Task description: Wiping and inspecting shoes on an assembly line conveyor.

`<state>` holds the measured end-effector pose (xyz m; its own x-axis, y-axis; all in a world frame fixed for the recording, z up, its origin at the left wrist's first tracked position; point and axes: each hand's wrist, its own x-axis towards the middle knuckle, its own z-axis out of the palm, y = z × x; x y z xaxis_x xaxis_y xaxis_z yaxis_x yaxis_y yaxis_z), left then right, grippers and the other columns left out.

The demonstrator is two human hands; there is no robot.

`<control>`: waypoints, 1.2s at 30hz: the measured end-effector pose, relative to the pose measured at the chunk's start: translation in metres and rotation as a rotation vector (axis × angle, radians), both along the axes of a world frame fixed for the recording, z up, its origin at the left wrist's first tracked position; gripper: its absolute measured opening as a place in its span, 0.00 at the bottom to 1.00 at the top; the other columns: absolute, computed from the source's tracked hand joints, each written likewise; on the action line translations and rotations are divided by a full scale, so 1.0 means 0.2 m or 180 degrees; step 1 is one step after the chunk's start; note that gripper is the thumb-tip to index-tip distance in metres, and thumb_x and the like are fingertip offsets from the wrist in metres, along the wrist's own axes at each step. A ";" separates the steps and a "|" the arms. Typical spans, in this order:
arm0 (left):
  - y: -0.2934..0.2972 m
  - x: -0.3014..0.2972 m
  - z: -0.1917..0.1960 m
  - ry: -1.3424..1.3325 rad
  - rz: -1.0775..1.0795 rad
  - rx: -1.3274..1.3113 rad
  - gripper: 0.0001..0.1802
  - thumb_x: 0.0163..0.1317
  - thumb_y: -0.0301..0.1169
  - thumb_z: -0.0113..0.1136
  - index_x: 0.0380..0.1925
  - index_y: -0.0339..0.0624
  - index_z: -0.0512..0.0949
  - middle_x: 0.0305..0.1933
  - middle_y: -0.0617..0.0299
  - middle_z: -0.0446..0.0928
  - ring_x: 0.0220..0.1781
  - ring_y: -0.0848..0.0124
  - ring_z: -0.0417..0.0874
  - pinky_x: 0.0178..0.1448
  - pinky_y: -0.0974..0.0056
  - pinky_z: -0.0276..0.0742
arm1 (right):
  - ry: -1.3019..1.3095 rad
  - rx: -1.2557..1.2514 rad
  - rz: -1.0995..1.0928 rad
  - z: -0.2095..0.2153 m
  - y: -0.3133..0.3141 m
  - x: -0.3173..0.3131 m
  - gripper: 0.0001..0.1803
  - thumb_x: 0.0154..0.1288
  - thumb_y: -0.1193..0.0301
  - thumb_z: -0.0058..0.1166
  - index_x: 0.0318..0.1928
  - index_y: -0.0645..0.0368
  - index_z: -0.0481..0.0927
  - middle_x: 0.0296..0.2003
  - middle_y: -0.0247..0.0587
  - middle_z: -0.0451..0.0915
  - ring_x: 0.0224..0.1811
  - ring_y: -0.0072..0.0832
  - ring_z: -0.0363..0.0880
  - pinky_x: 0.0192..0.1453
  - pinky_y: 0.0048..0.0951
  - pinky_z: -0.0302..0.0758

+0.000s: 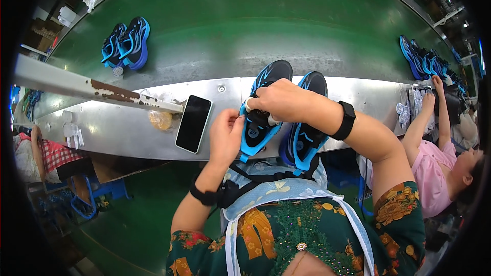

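A black and blue sneaker [255, 138] lies in front of me, its toe pointing away and its heel at the table's near edge. My right hand [286, 101] reaches over its laces and tongue with curled fingers; what they grip is hidden under the hand. Something white shows at its fingertips. At the sneaker's left side my left hand [226, 135] is closed, thumb and fingertips pinching the collar edge. Just right of it stands the matching sneaker [308, 145], touched by neither hand, partly covered by my right forearm.
A black-screened phone [194, 123] lies left of my left hand, beside a chipped white metal bar [102, 89]. Another sneaker pair [134, 46] sits far left on the green surface. At right, a person in pink [432, 174] works near several sneakers [420, 61].
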<state>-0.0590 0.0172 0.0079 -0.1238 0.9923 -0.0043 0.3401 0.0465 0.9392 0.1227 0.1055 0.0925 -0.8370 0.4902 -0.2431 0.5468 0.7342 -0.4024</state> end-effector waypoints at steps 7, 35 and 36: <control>0.01 -0.02 0.29 -0.1131 -0.1224 -0.2220 0.13 0.67 0.35 0.55 0.39 0.36 0.80 0.24 0.65 0.77 0.24 0.83 0.72 0.25 0.76 0.64 | 0.0852 -0.0996 -0.0383 0.01 -0.04 0.11 0.32 0.50 0.78 0.61 0.59 0.49 0.74 0.35 0.47 0.76 0.37 0.44 0.78 0.40 0.38 0.75; 0.09 0.17 0.25 0.1187 -0.2185 0.1135 0.14 0.50 0.25 0.65 0.39 0.40 0.79 0.39 0.58 0.76 0.47 0.58 0.73 0.53 0.60 0.69 | 0.0695 0.0943 -0.2495 -0.13 -0.62 0.49 0.23 0.52 0.62 0.66 0.50 0.53 0.80 0.27 0.44 0.71 0.31 0.41 0.74 0.36 0.37 0.72; 0.10 0.15 0.26 0.1077 -0.2105 0.1002 0.14 0.49 0.25 0.66 0.39 0.40 0.80 0.39 0.58 0.76 0.47 0.58 0.73 0.52 0.60 0.69 | 0.1146 0.0749 -0.2572 -0.10 -0.60 0.48 0.22 0.52 0.62 0.66 0.49 0.53 0.80 0.26 0.43 0.71 0.31 0.41 0.74 0.35 0.37 0.72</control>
<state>-0.0289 0.0364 0.0591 0.5449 0.8090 0.2203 0.4731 -0.5136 0.7158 0.2186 -0.0143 0.0732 -0.2235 0.9636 0.1465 0.8003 0.2672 -0.5367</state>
